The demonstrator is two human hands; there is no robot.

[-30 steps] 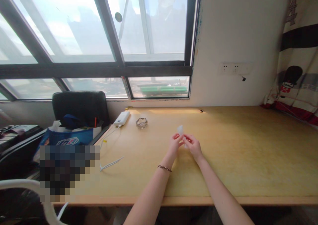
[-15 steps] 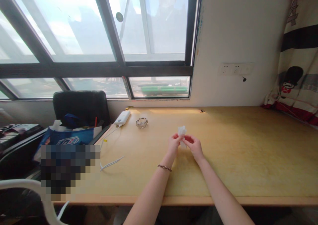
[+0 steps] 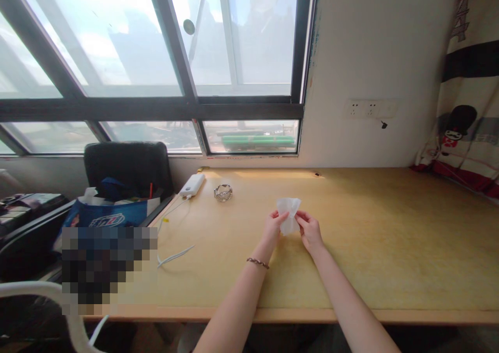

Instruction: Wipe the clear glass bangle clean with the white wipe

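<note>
The white sheet (image 3: 289, 207) was held over the yellowish table (image 3: 390, 244), directly between the two hands. Its left side was gripped by the left hand (image 3: 273, 225), between thumb and fingers; its right side was pinched by the right hand (image 3: 309, 229). Its upper edge was spread beyond the fingertips, on the window side. By the table's front edge, the near side was bounded; to the right, a broad stretch of tabletop was seen reaching toward the curtain (image 3: 450, 95). Well apart on the left, an openwork silvery ring (image 3: 223, 193) and a white device (image 3: 192, 185) were placed, the latter beside the left edge.
</note>
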